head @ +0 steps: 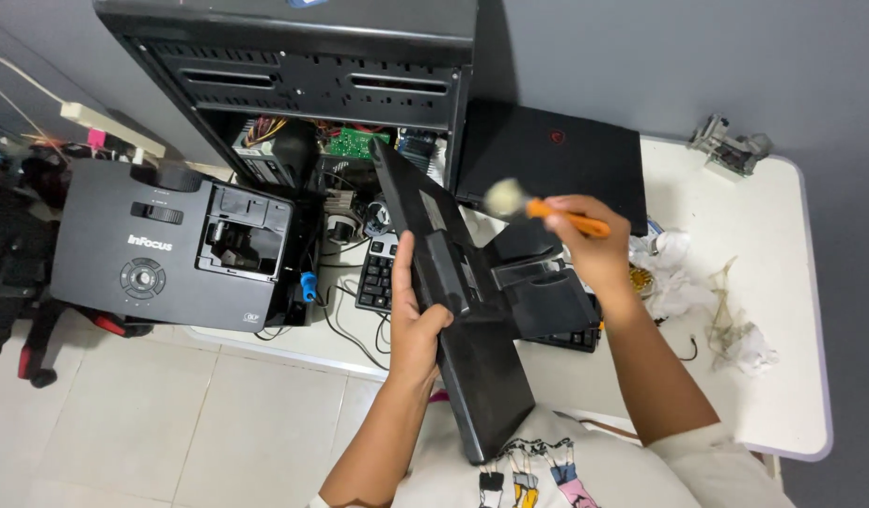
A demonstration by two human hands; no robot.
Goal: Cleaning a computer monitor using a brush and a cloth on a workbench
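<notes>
Left hand [416, 325] closed around my black monitor [453, 310], tilted on edge. Right hand [590, 249] pinches 1 orange brush [547, 213], bristles just above its stand [538, 282].

You have one flat black monitor [463, 320] with its stand at the centre of your view, and one orange-handled brush [547, 212] just toward one o'clock of it. Count one black projector [162, 249] at nine o'clock, one open computer case [312, 85] at eleven o'clock, one closed black laptop [547, 155] at one o'clock, and one black keyboard [378, 273] partly hidden behind the monitor. At three o'clock lie several crumpled white wipes [698, 292], too tangled for an exact number, and one small grey metal part [731, 146] sits at two o'clock.
</notes>
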